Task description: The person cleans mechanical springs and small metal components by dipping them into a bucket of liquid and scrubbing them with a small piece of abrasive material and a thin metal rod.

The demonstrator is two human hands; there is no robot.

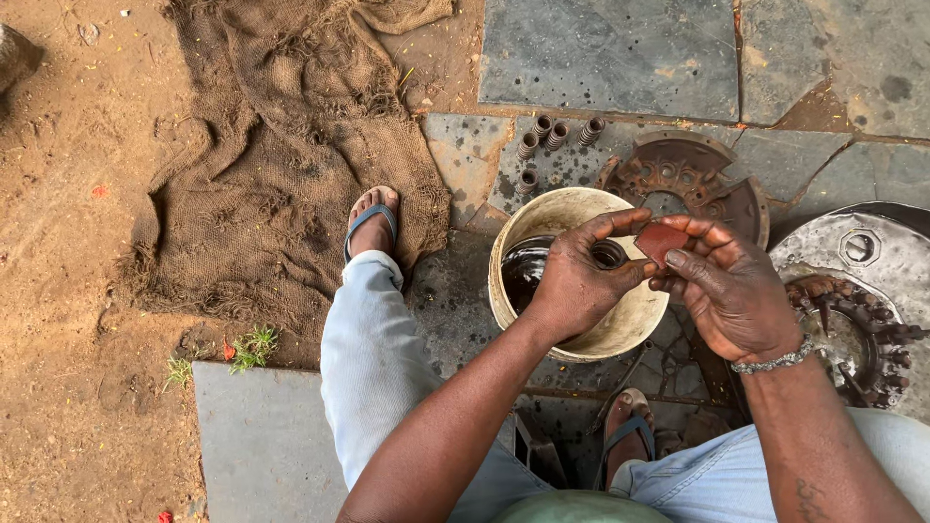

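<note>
Reddish square piece (662, 239) pinched between both hands above bucket (562, 208).

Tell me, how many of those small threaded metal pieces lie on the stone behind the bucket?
5 threaded pieces: four in a row above the bucket, one nearer its rim. The bucket or hands may hide more.

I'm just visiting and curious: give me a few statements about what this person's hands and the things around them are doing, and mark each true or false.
1. Both hands meet over a bucket. True.
2. The right hand pinches a small reddish-brown piece. True.
3. The bucket is empty. False: it holds dark liquid.
4. A bracelet is on the left wrist. False: it is on the right wrist.
5. Small ribbed metal parts lie on the stone beyond the bucket. True.
6. The person wears boots. False: they wear a flip-flop on each foot.
</note>
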